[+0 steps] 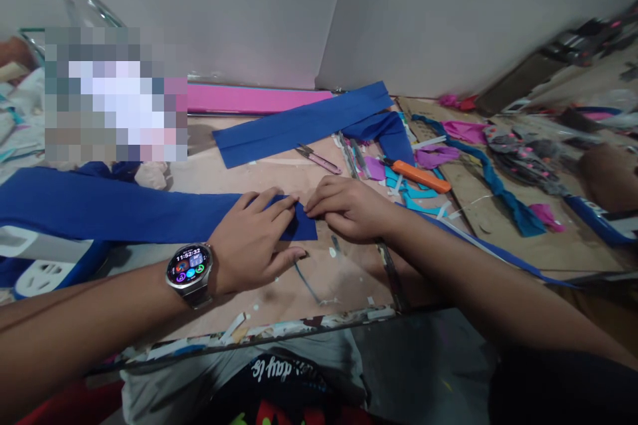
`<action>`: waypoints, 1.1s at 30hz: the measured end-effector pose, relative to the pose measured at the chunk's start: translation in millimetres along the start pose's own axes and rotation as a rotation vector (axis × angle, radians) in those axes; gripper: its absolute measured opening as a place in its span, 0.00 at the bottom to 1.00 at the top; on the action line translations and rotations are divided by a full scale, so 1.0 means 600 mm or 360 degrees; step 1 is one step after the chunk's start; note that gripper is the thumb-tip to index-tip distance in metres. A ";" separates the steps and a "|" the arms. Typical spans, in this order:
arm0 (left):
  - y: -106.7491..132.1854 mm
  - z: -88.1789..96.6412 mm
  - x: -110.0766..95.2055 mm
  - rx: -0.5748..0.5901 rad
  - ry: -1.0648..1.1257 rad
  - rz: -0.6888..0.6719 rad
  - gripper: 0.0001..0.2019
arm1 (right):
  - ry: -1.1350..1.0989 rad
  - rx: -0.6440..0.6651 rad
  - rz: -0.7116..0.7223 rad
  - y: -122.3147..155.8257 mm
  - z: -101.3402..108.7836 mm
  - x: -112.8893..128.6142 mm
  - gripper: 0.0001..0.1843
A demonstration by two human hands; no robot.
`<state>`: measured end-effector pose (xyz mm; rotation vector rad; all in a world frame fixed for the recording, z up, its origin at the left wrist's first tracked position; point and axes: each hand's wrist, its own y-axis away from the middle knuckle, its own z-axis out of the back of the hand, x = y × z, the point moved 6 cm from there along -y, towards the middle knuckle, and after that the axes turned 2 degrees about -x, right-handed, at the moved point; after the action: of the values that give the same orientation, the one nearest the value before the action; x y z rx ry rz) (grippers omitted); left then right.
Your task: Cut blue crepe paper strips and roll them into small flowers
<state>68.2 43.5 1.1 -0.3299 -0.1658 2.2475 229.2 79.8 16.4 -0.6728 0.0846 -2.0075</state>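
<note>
Head view: I see a long blue strip (149, 214) flat on the tabletop (259, 282), left, its right end seemingly mid-handling; what remains is unclear. Another blue strip (304, 125) lies beyond. My left hand (255, 232) rests on it palm-down, fingers spread; my right hand (353, 209) curls at that end, grip indeterminable.
</note>
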 end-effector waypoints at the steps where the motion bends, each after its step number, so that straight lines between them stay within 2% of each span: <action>1: 0.000 0.000 0.001 0.0005 0.0004 0.0004 0.32 | 0.0002 0.0001 -0.0010 0.000 0.002 -0.001 0.20; 8: 0.000 0.000 0.004 0.0032 0.0008 0.0059 0.33 | 0.0021 -0.0058 -0.0001 0.002 0.009 0.002 0.16; 11: 0.000 -0.001 0.004 0.0044 0.0022 0.0064 0.33 | 0.0005 -0.0090 0.0029 0.001 0.009 0.005 0.19; 14: 0.000 -0.002 0.004 0.0046 0.0014 0.0066 0.34 | -0.0036 -0.0017 0.0051 0.000 0.003 0.006 0.22; 23: 0.011 0.007 -0.010 -0.0023 -0.0198 0.0041 0.31 | -0.0058 0.0050 0.0009 0.000 0.002 0.004 0.21; 33: 0.014 0.009 -0.013 -0.0092 -0.0201 0.0028 0.30 | -0.0019 0.0000 0.0089 -0.002 -0.009 0.008 0.25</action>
<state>65.1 31.8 5.9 -0.2207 -0.2956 2.2852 223.9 75.1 14.1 -0.6751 0.0955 -1.9497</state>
